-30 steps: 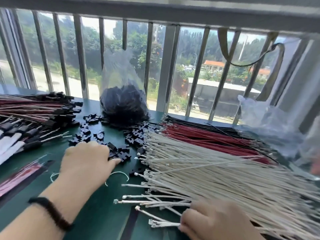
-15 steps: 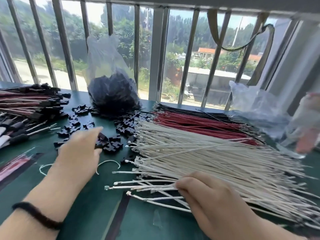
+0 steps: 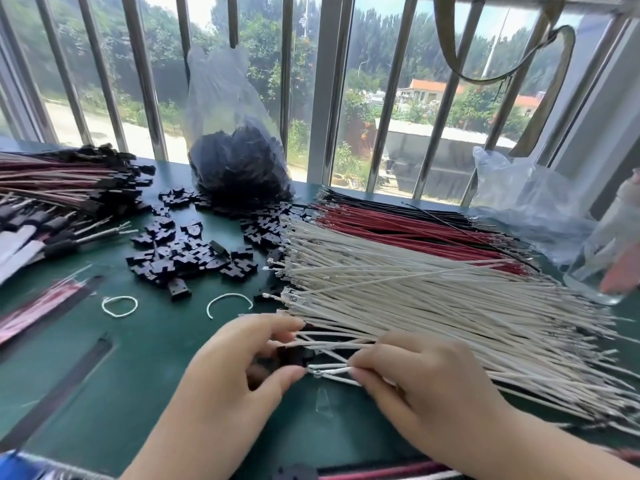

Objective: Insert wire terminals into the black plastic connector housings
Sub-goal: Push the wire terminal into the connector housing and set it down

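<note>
My left hand (image 3: 239,368) pinches a black connector housing (image 3: 292,356) between thumb and fingers, low in the middle of the green table. My right hand (image 3: 415,386) pinches white wires (image 3: 330,370) near their metal terminals, the tips just right of the housing. Whether a terminal is inside the housing is hidden by my fingers. A wide pile of white wires (image 3: 433,299) fans out to the right. Loose black housings (image 3: 187,251) lie scattered left of it.
Red wires (image 3: 398,226) and black wires (image 3: 381,202) lie behind the white pile. A clear bag of black housings (image 3: 235,164) stands by the barred window. Finished wire assemblies (image 3: 59,195) are stacked at the left. Two white string loops (image 3: 119,306) lie on the table (image 3: 138,375). A plastic bag (image 3: 526,202) sits at the right.
My left hand has come back from the loose housings to the front centre with one housing. My right hand has drawn white wires from the pile and brought their tips to it.
</note>
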Available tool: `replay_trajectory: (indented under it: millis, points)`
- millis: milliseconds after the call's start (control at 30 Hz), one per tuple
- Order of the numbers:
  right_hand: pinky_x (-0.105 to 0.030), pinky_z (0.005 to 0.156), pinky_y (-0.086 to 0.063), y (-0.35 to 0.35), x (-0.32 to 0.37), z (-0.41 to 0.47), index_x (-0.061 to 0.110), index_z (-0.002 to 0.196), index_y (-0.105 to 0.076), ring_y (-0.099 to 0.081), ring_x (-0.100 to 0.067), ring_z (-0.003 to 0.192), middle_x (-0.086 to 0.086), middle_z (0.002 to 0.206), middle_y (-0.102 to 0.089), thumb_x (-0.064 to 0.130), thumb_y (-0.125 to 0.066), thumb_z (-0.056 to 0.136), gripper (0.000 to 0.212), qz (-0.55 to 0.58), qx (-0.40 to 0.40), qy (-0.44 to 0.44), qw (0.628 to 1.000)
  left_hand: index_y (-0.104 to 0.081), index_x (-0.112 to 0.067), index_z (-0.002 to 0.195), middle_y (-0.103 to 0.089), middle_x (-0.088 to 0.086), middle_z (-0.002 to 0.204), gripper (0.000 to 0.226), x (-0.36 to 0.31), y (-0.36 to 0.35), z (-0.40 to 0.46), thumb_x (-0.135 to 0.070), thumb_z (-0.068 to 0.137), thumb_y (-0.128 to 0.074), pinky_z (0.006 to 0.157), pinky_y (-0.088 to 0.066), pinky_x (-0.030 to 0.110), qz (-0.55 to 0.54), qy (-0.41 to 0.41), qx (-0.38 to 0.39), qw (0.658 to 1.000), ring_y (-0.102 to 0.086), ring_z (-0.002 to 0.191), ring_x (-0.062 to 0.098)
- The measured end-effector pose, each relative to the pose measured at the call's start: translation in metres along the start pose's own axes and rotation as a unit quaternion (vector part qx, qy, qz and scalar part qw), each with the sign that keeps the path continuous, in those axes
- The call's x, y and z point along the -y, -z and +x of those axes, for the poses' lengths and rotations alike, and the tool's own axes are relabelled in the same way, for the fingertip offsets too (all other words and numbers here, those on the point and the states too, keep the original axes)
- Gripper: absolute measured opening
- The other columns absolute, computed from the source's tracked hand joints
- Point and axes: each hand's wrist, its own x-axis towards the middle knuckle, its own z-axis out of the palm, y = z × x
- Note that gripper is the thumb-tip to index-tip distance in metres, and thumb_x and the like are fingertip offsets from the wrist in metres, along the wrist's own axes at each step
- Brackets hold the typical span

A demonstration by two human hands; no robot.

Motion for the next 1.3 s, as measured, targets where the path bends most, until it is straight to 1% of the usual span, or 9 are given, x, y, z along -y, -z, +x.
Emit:
replay_trajectory:
  millis: [233, 333, 433, 533, 600, 667, 833, 1033, 1300]
  points:
    - [-0.019, 0.045, -0.043, 0.001, 0.001, 0.001, 0.029, 0.081, -0.071, -0.054, -0.003, 0.057, 0.017, 0.071, -0.062, 0.033, -0.059, 0.086, 0.014, -0.004, -0.024, 0.001, 1.0, -0.069, -0.036, 0.078, -0.061, -0.021, 0.098, 0.046, -0.001, -0.005, -0.001, 0.009, 0.068, -0.074, 0.069, -0.049, 0.005, 0.04, -0.036, -0.01, 0.999, -0.063, 0.087, -0.002]
    - [-0.02, 0.046, -0.043, 0.001, 0.001, 0.001, 0.029, 0.081, -0.071, -0.054, -0.002, 0.058, 0.017, 0.072, -0.062, 0.032, -0.059, 0.087, 0.014, 0.001, -0.029, 0.0, 1.0, -0.071, -0.036, 0.081, -0.062, -0.019, 0.096, 0.025, -0.005, -0.004, -0.002, -0.012, 0.076, -0.07, 0.063, -0.047, 0.008, 0.052, -0.065, -0.013, 0.996, -0.063, 0.08, 0.002]
    - [-0.022, 0.046, -0.046, 0.0, 0.0, 0.001, 0.028, 0.081, -0.071, -0.055, -0.003, 0.058, 0.017, 0.072, -0.063, 0.032, -0.059, 0.087, 0.014, 0.008, -0.035, 0.0, 0.999, -0.072, -0.036, 0.086, -0.065, -0.01, 0.072, 0.009, -0.006, -0.001, -0.003, -0.029, 0.083, -0.067, 0.053, -0.043, 0.009, -0.009, -0.03, -0.025, 0.999, -0.058, 0.055, 0.001]
    - [-0.024, 0.046, -0.047, 0.0, 0.0, 0.001, 0.027, 0.081, -0.072, -0.058, -0.005, 0.058, 0.016, 0.073, -0.065, 0.031, -0.058, 0.087, 0.016, 0.011, -0.039, 0.003, 0.999, -0.07, -0.043, 0.088, -0.062, 0.001, 0.052, 0.02, -0.008, -0.001, -0.003, -0.037, 0.071, -0.063, 0.043, -0.039, 0.01, -0.08, 0.04, -0.043, 0.995, -0.045, 0.034, 0.0]
    - [-0.024, 0.045, -0.046, 0.001, 0.001, 0.001, 0.026, 0.081, -0.072, -0.057, -0.004, 0.058, 0.017, 0.073, -0.065, 0.031, -0.058, 0.087, 0.016, 0.012, -0.042, 0.005, 0.999, -0.072, -0.043, 0.083, -0.064, 0.005, 0.052, 0.025, -0.011, -0.001, -0.002, -0.021, 0.071, -0.073, 0.039, -0.04, 0.014, -0.122, 0.082, -0.028, 0.989, -0.047, 0.034, 0.005]
    - [-0.024, 0.045, -0.046, 0.001, 0.001, 0.001, 0.026, 0.081, -0.073, -0.057, -0.004, 0.058, 0.017, 0.073, -0.065, 0.031, -0.059, 0.087, 0.016, 0.013, -0.043, 0.006, 0.999, -0.074, -0.04, 0.082, -0.07, 0.006, 0.059, 0.042, -0.012, 0.001, -0.001, -0.001, 0.068, -0.077, 0.042, -0.046, 0.016, -0.168, 0.123, 0.001, 0.978, -0.057, 0.041, 0.013]
    - [-0.023, 0.045, -0.045, 0.002, 0.0, 0.0, 0.025, 0.081, -0.073, -0.056, -0.005, 0.057, 0.015, 0.07, -0.064, 0.03, -0.06, 0.086, 0.015, 0.014, -0.054, 0.015, 0.998, -0.077, -0.025, 0.078, -0.074, 0.011, 0.075, 0.041, -0.012, 0.001, 0.002, 0.015, 0.068, -0.071, 0.052, -0.056, 0.022, -0.218, 0.17, 0.07, 0.958, -0.073, 0.069, 0.022]
    - [-0.023, 0.044, -0.045, 0.003, -0.003, 0.0, 0.026, 0.076, -0.073, -0.055, -0.006, 0.054, 0.013, 0.068, -0.063, 0.031, -0.063, 0.085, 0.014, 0.012, -0.068, 0.036, 0.997, -0.072, -0.04, 0.086, -0.073, 0.008, 0.065, 0.033, -0.017, 0.01, 0.003, -0.022, 0.059, -0.075, 0.051, -0.051, 0.021, -0.188, 0.151, 0.153, 0.958, -0.067, 0.056, 0.014]
    - [-0.024, 0.046, -0.045, 0.008, -0.003, 0.0, 0.024, 0.079, -0.072, -0.055, -0.005, 0.056, 0.014, 0.069, -0.062, 0.029, -0.062, 0.085, 0.013, 0.092, -0.017, 0.02, 0.995, -0.074, -0.032, 0.089, -0.071, 0.006, 0.061, 0.033, -0.015, 0.018, 0.002, -0.033, 0.056, -0.077, 0.057, -0.051, 0.02, -0.192, 0.145, 0.194, 0.951, -0.062, 0.054, 0.008]
